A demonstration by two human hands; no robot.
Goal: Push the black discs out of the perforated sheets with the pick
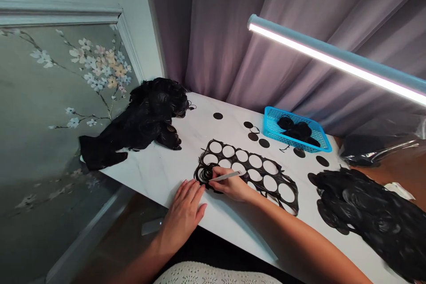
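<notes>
A black sheet full of round holes lies on the white table. My right hand holds a slim pale tool over the sheet's near left end, its fingers closed round it. Thin black rings or strands are bunched at that end, beside my fingertips; the tool's tip is hard to make out. My left hand rests palm down at the table's near edge, with its fingertips by the corner of the sheet and nothing visible in it.
A blue basket with black bundles stands at the back. Black discs lie scattered near it. Black material is heaped at left and right. A lit tube lamp hangs above. A clear strip lies near the front edge.
</notes>
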